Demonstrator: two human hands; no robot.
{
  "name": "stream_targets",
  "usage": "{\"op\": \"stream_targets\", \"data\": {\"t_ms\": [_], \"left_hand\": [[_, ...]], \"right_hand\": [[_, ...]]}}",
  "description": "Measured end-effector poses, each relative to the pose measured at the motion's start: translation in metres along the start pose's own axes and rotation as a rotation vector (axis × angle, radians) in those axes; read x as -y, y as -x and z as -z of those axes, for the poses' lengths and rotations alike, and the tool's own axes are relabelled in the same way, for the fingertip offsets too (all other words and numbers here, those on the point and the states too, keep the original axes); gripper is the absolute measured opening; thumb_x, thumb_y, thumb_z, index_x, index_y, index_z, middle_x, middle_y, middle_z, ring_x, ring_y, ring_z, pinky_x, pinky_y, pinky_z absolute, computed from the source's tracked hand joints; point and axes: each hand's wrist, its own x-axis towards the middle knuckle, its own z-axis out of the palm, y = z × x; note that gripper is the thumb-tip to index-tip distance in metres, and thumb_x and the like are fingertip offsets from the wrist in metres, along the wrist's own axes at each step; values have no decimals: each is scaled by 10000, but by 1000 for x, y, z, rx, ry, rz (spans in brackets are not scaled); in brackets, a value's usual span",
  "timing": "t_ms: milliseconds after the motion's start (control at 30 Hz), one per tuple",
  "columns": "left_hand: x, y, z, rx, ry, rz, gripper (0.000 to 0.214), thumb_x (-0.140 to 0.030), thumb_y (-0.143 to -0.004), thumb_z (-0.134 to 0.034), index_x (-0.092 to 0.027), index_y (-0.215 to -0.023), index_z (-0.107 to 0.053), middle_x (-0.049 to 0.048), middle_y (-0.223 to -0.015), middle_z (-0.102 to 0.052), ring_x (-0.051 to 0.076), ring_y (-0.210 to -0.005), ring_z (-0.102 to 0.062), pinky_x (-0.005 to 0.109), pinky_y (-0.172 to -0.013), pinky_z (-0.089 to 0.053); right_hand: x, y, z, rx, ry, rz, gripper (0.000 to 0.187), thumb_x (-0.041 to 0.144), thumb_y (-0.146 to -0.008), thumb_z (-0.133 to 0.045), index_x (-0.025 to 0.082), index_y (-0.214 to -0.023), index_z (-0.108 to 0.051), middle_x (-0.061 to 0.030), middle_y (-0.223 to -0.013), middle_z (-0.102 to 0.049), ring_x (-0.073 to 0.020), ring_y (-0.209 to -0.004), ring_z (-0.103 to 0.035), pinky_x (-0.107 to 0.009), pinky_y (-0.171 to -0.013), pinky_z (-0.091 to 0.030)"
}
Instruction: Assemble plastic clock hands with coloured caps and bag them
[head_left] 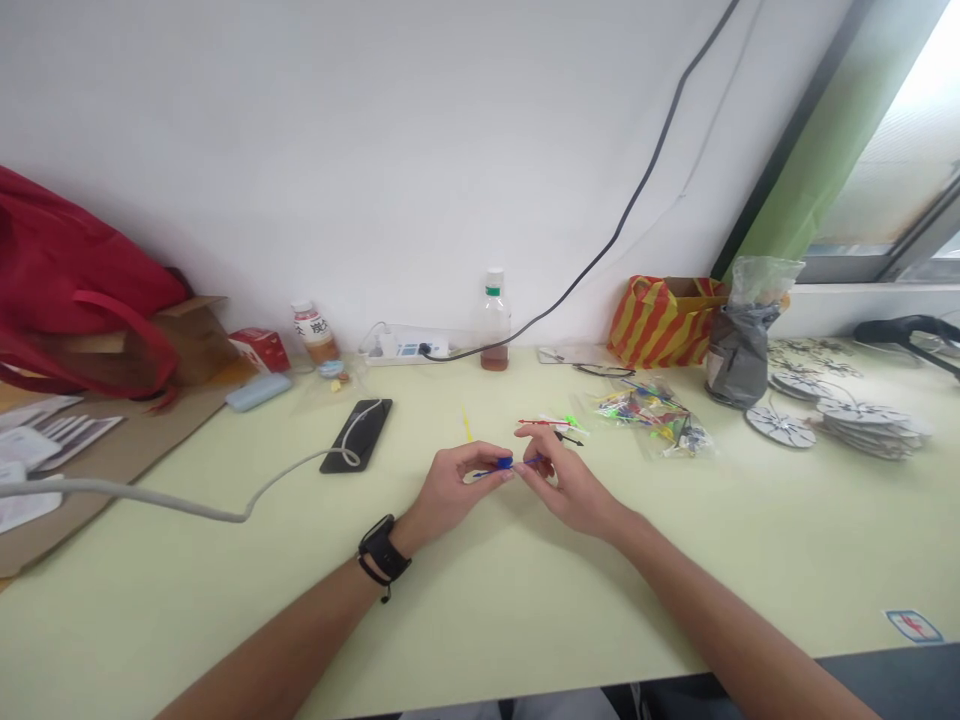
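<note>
My left hand (pixel 448 487) is closed, pinching a small blue plastic piece (pixel 505 463) between thumb and index finger. A thin blue arrow tip (pixel 481 473) sticks out at its left side. Close beside it, my right hand (pixel 574 490) has thumb and index fingertip near the blue piece. A slim blue plastic bit (pixel 534 460) shows between its fingers; I cannot tell whether both blue parts are joined. Beyond my hands lie a yellow stick (pixel 466 418), a red arrow (pixel 544 422) and a black arrow (pixel 571 440), partly behind my right fingers.
Clear bags of coloured plastic pieces (pixel 660 415) lie to the right, near stacked printed discs (pixel 870 425) and a grey bag (pixel 735 355). A black phone (pixel 357 436) with a grey cable rests on the left. A bottle (pixel 494 325) and power strip (pixel 420 345) stand by the wall.
</note>
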Motion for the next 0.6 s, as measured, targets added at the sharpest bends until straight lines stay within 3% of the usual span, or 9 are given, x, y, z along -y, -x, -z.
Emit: {"op": "stream_targets", "data": {"t_ms": [133, 600], "left_hand": [[-1, 1, 2, -40, -82, -39, 228, -338, -856, -810, -211, -1045, -793, 71, -1091, -799, 253, -1040, -747, 381, -950, -598], [-6, 3, -2, 31, -229, -119, 148, -320, -949, -692, -196, -1019, -733, 69, -1049, -782, 221, -993, -732, 365, -938, -573]], "right_hand": [[2, -2, 6, 1, -113, -40, 249, 346, -1036, -502, 257, -1268, -485, 28, -794, -416, -166, -721, -445, -313, -691, -409], [-5, -6, 2, -24, -280, -103, 301, 469, -1011, -554, 242, -1209, -532, 24, -810, -422, -162, -727, -431, -297, -681, -399]]}}
